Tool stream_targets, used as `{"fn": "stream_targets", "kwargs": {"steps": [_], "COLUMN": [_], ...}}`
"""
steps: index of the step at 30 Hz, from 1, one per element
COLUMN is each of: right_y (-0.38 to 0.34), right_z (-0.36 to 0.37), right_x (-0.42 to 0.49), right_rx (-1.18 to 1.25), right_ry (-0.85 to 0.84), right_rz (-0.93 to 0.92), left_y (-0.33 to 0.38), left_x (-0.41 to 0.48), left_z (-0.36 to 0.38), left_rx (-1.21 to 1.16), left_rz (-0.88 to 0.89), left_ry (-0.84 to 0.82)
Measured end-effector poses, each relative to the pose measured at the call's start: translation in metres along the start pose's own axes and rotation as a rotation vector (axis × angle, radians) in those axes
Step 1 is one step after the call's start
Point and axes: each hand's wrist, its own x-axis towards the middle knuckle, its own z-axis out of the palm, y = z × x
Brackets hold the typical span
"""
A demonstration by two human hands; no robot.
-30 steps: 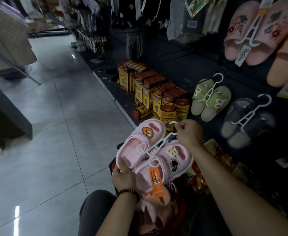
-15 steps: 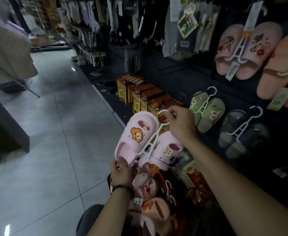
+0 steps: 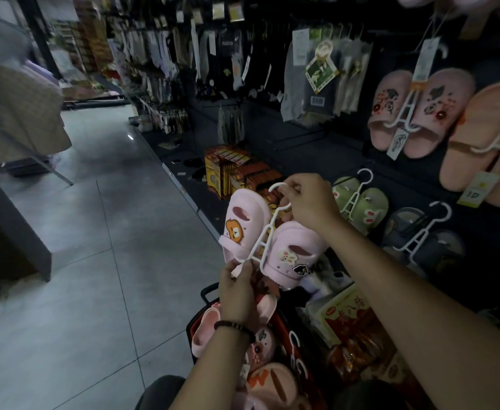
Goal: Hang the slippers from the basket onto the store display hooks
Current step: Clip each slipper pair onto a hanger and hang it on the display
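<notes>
Raised the pink slippers (image 3: 244, 229) higher and nearer the display wall (image 3: 316, 152) than a second ago. Held now in the air, clear above the basket (image 3: 206, 292), in front of the orange boxes (image 3: 236, 170) and just left of the green slippers (image 3: 364, 207) already hanging there. Clipped as a pair on a white hanger (image 3: 265, 242), toes upward, openings down.

Pinching the curved top of the hanger from above with the right hand (image 3: 309, 202), thumb and fingers closed on the hook itself. Steadying the bottom with the left hand (image 3: 238, 287), fingertips pinched at the lower bar beside the heel of the slipper with the bear on it. Neither hand spread, both holding the same hanger.

Mid-carry, by the look of it: one pair picked out, not yet hung. More slippers (image 3: 262, 349) lying in the basket below for later rounds.

Next, probably: swing the pair to the right toward the wall, tilt the hanger so the hook's open side faces a peg, then lower until caught. Needs the right fingers shifted off the curve first, or no room left for the peg. Let go with the left hand only once the weight sits. Cannot make out a bare peg on the dark panel, so cannot tell which spot is meant. Watch for a knock against the green pair or the grey slippers (image 3: 438, 250) beside it.
</notes>
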Motion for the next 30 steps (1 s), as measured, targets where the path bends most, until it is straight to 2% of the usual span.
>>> {"fn": "stream_targets", "kwargs": {"steps": [6, 11, 14, 17, 20, 25, 27, 30], "right_y": [0.002, 0.019, 0.042, 0.065, 0.061, 0.051, 0.055, 0.049], "right_z": [-0.007, -0.021, -0.025, -0.013, -0.009, -0.010, -0.009, -0.015], "right_x": [0.010, 0.003, -0.029, -0.045, -0.042, -0.029, -0.026, -0.019], "right_rx": [0.117, 0.214, 0.275, 0.244, 0.187, -0.010, 0.021, 0.204], "right_ry": [-0.061, -0.131, -0.232, -0.180, -0.159, -0.252, -0.261, -0.155], "right_rz": [0.024, 0.155, 0.093, -0.030, -0.047, 0.058, 0.119, 0.240], "left_y": [0.004, 0.002, 0.004, 0.000, 0.001, 0.011, 0.015, 0.018], "left_x": [-0.004, -0.001, 0.001, 0.007, 0.005, -0.003, -0.004, -0.009], "left_z": [0.009, 0.012, 0.010, 0.006, 0.007, 0.010, 0.009, 0.011], "left_rx": [-0.118, -0.193, -0.201, -0.205, -0.222, -0.250, -0.250, -0.258], "left_rz": [-0.066, -0.029, -0.057, -0.106, -0.135, -0.173, -0.164, -0.179], "left_ry": [-0.069, -0.061, -0.024, -0.047, -0.084, -0.095, -0.104, -0.148]}}
